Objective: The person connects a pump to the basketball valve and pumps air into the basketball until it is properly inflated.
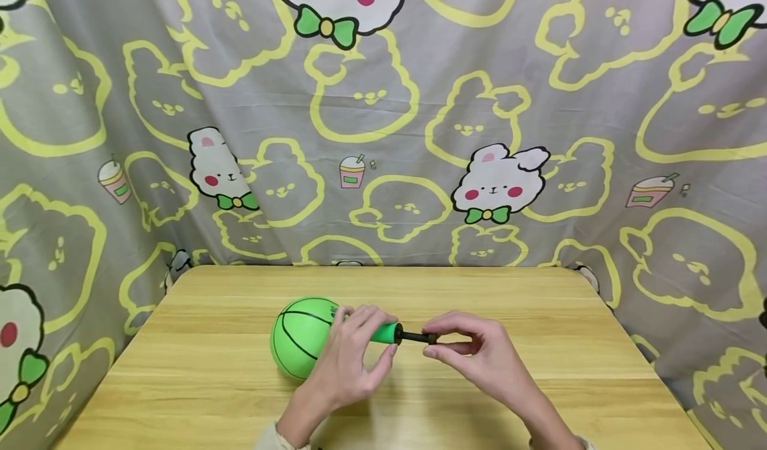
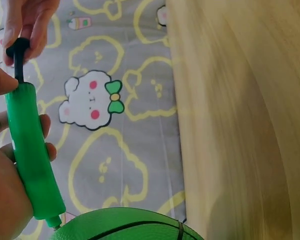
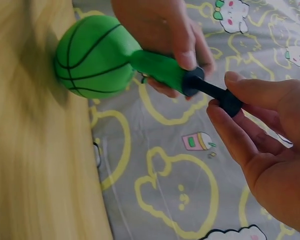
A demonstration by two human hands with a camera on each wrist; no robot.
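Observation:
A green ball (image 1: 296, 340) with black lines sits on the wooden table, left of centre. My left hand (image 1: 347, 353) grips the green barrel of a hand pump (image 2: 32, 150), fingers wrapped round it. The pump's nozzle end meets the ball in the right wrist view, where the ball (image 3: 92, 60) lies at the upper left. My right hand (image 1: 479, 353) pinches the black handle (image 3: 230, 103) between thumb and fingers. A short length of black rod (image 1: 413, 336) shows between barrel and handle. The pump lies roughly level, pointing left to the ball.
The wooden table (image 1: 210, 410) spreads under both hands. Behind it and along the sides hangs a grey curtain (image 1: 383, 124) with yellow outlines and white rabbit prints, close to the table's back edge.

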